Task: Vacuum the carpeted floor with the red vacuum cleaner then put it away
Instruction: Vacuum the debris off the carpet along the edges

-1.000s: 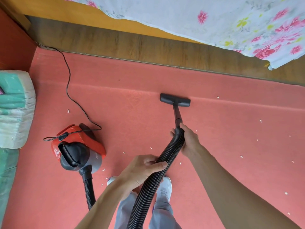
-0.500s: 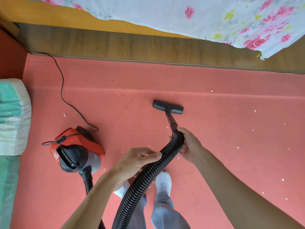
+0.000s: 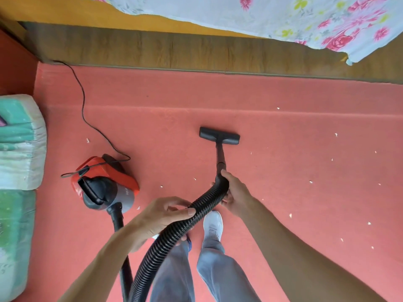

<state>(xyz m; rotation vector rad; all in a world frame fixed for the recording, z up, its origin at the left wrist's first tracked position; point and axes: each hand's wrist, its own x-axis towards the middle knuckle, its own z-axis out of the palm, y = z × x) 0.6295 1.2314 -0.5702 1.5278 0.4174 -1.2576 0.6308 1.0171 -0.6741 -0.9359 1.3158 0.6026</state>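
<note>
The red vacuum cleaner (image 3: 104,182) sits on the red carpet (image 3: 283,171) at the left. Its black ribbed hose (image 3: 174,234) curves from below up to a thin black wand (image 3: 220,155). The wand ends in a flat black floor nozzle (image 3: 219,136) resting on the carpet. My right hand (image 3: 235,192) grips the hose end where it joins the wand. My left hand (image 3: 161,216) holds the hose lower down, fingers wrapped around it. Small white scraps (image 3: 310,182) lie scattered on the carpet, mostly to the right.
A black power cord (image 3: 84,110) runs from the vacuum up to the back left corner. A wooden bed base (image 3: 174,46) with a floral sheet (image 3: 305,16) lines the far side. Green and white cushions (image 3: 19,144) lie at the left. My white shoe (image 3: 213,225) stands under the hose.
The nozzle has been drawn back from the carpet crease toward me. Both hands kept their hold on the hose. The view shifted slightly.
</note>
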